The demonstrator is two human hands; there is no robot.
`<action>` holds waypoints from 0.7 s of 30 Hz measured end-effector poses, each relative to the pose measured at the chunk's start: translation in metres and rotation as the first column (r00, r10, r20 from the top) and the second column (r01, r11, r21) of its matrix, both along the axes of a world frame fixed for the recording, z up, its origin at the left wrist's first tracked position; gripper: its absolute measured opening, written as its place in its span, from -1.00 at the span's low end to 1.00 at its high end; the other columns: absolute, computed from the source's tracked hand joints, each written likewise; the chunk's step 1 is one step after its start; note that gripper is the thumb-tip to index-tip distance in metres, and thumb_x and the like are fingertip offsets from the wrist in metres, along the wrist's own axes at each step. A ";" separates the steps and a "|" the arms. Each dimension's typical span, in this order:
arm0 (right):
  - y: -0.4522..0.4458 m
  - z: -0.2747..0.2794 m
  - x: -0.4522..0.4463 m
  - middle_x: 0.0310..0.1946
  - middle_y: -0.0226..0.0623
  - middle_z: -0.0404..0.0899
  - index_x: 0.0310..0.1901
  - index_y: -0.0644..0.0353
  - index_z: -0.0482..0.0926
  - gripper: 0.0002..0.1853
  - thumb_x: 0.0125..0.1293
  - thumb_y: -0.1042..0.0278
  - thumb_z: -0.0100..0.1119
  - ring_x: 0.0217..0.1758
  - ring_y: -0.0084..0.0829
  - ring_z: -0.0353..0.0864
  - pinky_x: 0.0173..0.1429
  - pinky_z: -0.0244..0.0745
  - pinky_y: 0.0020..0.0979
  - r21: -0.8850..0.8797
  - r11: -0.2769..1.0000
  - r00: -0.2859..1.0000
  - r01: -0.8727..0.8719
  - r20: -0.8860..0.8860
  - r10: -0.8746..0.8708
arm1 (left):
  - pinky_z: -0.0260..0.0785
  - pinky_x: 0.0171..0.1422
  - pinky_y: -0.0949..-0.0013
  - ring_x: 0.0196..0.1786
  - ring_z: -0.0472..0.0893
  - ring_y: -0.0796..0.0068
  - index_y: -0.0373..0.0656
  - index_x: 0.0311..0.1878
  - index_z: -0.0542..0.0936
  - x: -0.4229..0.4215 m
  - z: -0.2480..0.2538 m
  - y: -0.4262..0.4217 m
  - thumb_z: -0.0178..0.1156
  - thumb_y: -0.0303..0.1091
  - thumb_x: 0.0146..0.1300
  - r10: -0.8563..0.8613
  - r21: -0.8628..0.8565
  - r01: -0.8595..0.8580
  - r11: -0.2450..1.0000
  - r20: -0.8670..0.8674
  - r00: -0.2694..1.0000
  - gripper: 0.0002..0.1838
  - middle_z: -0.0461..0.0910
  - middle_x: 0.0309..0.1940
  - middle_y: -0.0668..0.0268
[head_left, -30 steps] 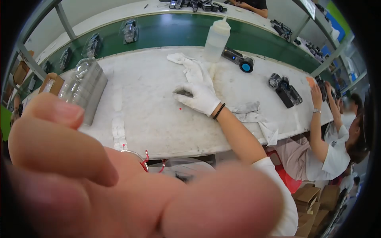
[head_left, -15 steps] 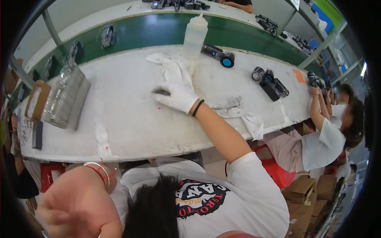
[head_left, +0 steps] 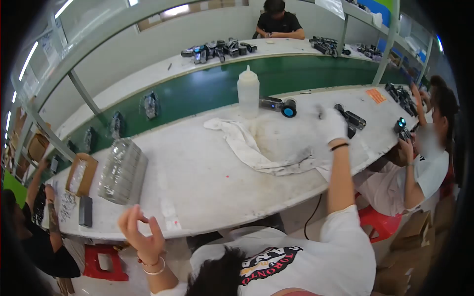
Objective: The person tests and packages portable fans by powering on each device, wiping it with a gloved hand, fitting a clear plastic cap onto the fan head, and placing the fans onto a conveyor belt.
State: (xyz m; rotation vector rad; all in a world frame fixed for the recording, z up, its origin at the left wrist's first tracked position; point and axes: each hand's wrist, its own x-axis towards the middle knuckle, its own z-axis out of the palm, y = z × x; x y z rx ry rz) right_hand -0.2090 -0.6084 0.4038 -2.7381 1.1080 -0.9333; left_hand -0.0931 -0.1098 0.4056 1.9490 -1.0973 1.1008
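Observation:
My right hand [head_left: 333, 124], in a white glove with a dark band at the wrist, reaches over the right part of the table. It is smeared by motion and lies at the black handheld devices [head_left: 353, 120], partly covering them; whether it touches them I cannot tell. My left hand [head_left: 143, 233] is bare, with a red string and a bangle at the wrist. It hovers off the table's front edge, fingers apart and slightly bent, holding nothing. A stained white cloth [head_left: 247, 149] lies mid-table. Behind it stand a squeeze bottle [head_left: 248, 93] and a black device with a round blue end [head_left: 280, 106].
A plastic-wrapped grey block [head_left: 123, 171], a cardboard box [head_left: 82, 174] and a dark small block [head_left: 85, 211] are on the left. Behind runs a green conveyor [head_left: 187, 91] carrying wrapped devices [head_left: 151, 105]. Co-workers sit at right, left and across. Metal posts [head_left: 385, 49] frame the table.
My right hand has moved right, from beside the cloth to the black devices. My left hand has risen toward the table edge, its fingers now apart. The view has tilted up.

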 end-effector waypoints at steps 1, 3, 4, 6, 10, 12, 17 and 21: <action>-0.029 0.002 -0.011 -0.25 -0.06 0.63 -0.13 0.06 0.58 -0.69 0.09 0.18 0.15 -0.20 -0.06 0.64 -0.13 0.55 -0.11 0.006 0.985 0.980 0.173 -0.097 -0.172 | 0.34 -0.34 0.44 -0.37 0.41 0.40 -0.34 0.13 0.44 0.001 -0.009 0.008 0.15 -0.59 0.09 0.002 0.017 0.000 1.000 -0.117 0.993 -0.54 0.41 -0.07 0.08; -0.096 -0.029 -0.036 -0.21 -0.05 0.63 -0.15 0.08 0.59 -0.68 0.04 0.17 0.17 -0.08 -0.04 0.61 -0.01 0.52 -0.12 0.072 0.931 0.889 0.357 -0.331 -0.316 | 0.35 -0.34 0.45 -0.40 0.44 0.42 -0.32 0.08 0.49 0.003 -0.022 0.015 0.14 -0.65 0.06 0.001 0.030 0.008 1.000 -0.294 0.956 -0.56 0.43 -0.06 0.07; -0.104 -0.036 -0.043 -0.19 -0.05 0.63 -0.15 0.10 0.58 -0.64 -0.01 0.16 0.20 -0.05 -0.07 0.60 0.03 0.50 -0.17 0.081 0.925 0.846 0.372 -0.440 -0.301 | 0.36 -0.33 0.45 -0.40 0.46 0.41 -0.30 0.06 0.51 0.005 -0.023 0.013 0.14 -0.64 0.06 -0.014 0.059 0.035 0.998 -0.322 0.947 -0.58 0.44 -0.07 0.08; -0.108 -0.036 -0.049 -0.19 -0.05 0.63 -0.15 0.11 0.58 -0.61 -0.05 0.14 0.21 -0.05 -0.08 0.60 0.03 0.51 -0.18 0.110 0.947 0.877 0.302 -0.421 -0.231 | 0.39 -0.31 0.43 -0.37 0.51 0.37 -0.26 0.01 0.55 0.007 -0.026 0.005 0.16 -0.64 0.06 -0.060 0.075 0.099 0.992 -0.408 0.911 -0.62 0.48 -0.08 0.10; -0.072 -0.016 -0.043 -0.20 -0.05 0.63 -0.09 0.14 0.55 -0.49 -0.10 0.05 0.26 -0.05 -0.08 0.60 0.00 0.51 -0.20 0.204 0.967 0.936 0.153 -0.345 -0.075 | 0.43 -0.24 0.42 -0.26 0.55 0.31 -0.22 -0.01 0.56 0.010 -0.020 -0.029 0.16 -0.64 0.06 -0.257 0.041 0.325 0.945 -0.525 0.812 -0.64 0.49 -0.07 0.13; -0.034 -0.016 -0.028 -0.12 -0.08 0.59 -0.03 0.12 0.51 -0.56 0.03 0.15 0.22 -0.05 -0.06 0.58 -0.02 0.50 -0.17 0.103 0.993 0.985 0.061 -0.169 -0.043 | 0.43 -0.07 0.40 -0.05 0.52 0.25 -0.20 0.00 0.56 0.014 -0.017 -0.050 0.19 -0.59 0.08 -0.359 0.025 0.461 0.887 -0.589 0.724 -0.64 0.46 0.00 0.12; 0.098 0.003 0.049 -0.04 0.02 0.48 0.06 0.23 0.43 -0.55 0.10 0.36 0.19 0.04 0.02 0.46 0.05 0.43 -0.15 -0.049 0.865 0.777 -0.499 0.416 0.472 | 0.24 0.29 0.25 0.30 0.27 0.27 -0.13 0.35 0.23 0.043 -0.037 -0.127 0.13 -0.39 0.28 -0.583 -0.308 0.660 0.685 -0.776 0.242 -0.43 0.19 0.30 0.14; 0.202 -0.004 0.097 0.04 0.15 0.40 0.17 0.28 0.31 -0.50 0.14 0.44 -0.02 0.11 0.12 0.38 0.14 0.32 -0.06 0.013 0.735 0.726 -0.678 0.171 0.667 | 0.24 0.30 0.29 0.32 0.25 0.29 -0.22 0.37 0.07 0.065 -0.063 -0.167 0.10 -0.32 0.34 -0.632 -0.551 0.449 0.703 -0.774 0.039 -0.38 0.16 0.31 0.09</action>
